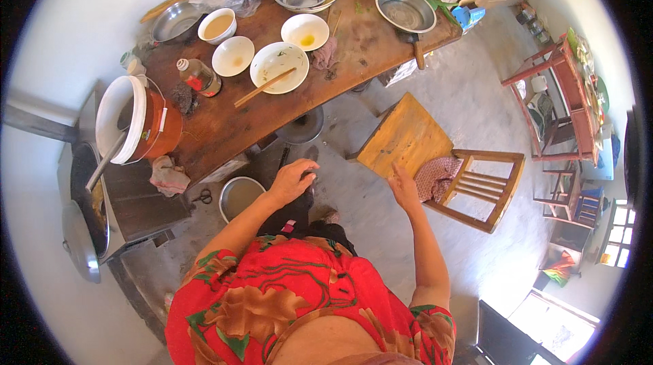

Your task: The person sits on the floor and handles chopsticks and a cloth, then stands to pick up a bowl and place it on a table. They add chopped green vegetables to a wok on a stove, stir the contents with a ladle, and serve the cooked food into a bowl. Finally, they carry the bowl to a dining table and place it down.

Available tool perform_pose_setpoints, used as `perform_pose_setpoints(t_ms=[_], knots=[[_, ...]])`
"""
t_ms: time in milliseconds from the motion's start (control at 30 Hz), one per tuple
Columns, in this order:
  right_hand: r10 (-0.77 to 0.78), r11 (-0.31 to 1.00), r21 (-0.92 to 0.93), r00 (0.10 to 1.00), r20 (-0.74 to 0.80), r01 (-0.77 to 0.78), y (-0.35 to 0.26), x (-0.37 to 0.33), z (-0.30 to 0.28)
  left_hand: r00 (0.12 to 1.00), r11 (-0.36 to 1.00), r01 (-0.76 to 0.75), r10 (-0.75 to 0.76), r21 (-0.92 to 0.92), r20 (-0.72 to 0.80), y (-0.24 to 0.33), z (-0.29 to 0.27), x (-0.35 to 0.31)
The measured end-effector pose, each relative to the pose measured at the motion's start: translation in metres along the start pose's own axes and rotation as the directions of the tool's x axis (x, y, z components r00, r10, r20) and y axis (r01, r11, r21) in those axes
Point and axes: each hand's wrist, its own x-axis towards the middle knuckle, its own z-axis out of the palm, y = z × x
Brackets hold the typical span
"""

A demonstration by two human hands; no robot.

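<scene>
My left hand (292,181) hangs in the air in front of the long wooden table (333,89). Its fingers are loosely bent and apart, with nothing in them. Fingers pointing forward, my right hand (404,187) is at the near edge of a small yellow wooden table (406,137); I cannot tell whether it touches it. Beside that hand stands a wooden chair (488,191) with a patterned reddish cloth (435,178) on its seat. Across the long table from my left hand are a white bowl (280,79) with chopsticks (265,87) on it and a bottle of dark liquid (199,78).
An orange bucket (160,123) stands at the long table's left end, by a stove with a wok (85,181). Metal basins (243,198) and scissors (203,196) lie low near my left arm. A cleaver (419,55) overhangs the table's right edge. A red table (564,93) stands far right.
</scene>
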Motion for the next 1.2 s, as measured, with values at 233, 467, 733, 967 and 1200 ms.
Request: perform_pose_setpoints(t_ms=[233,467,733,967,1200], knots=[[-0.135,0.983,-0.116,0.987,0.082,0.144,-0.048,0.129,-0.020,0.993,0.995,-0.098,0.099,0.016,-0.070,-0.041,0.007,0.103],[-0.296,0.942,-0.150,0.954,0.042,0.299,-0.077,0.284,-0.012,0.968,0.863,-0.220,0.252,0.454,-0.010,-0.105,0.018,0.209],[-0.425,0.875,-0.340,0.883,-0.200,0.345,-0.033,0.483,0.033,0.975,0.741,-0.219,0.134,0.635,0.179,-0.129,0.012,0.249],[-0.263,0.782,-0.623,0.914,-0.309,0.015,-0.023,0.586,0.045,0.976,0.772,-0.194,0.088,0.605,0.201,-0.128,0.014,0.257],[-0.306,0.807,-0.588,0.891,-0.336,0.055,-0.008,0.642,0.056,0.978,0.795,-0.185,0.089,0.578,0.191,-0.130,0.014,0.261]])
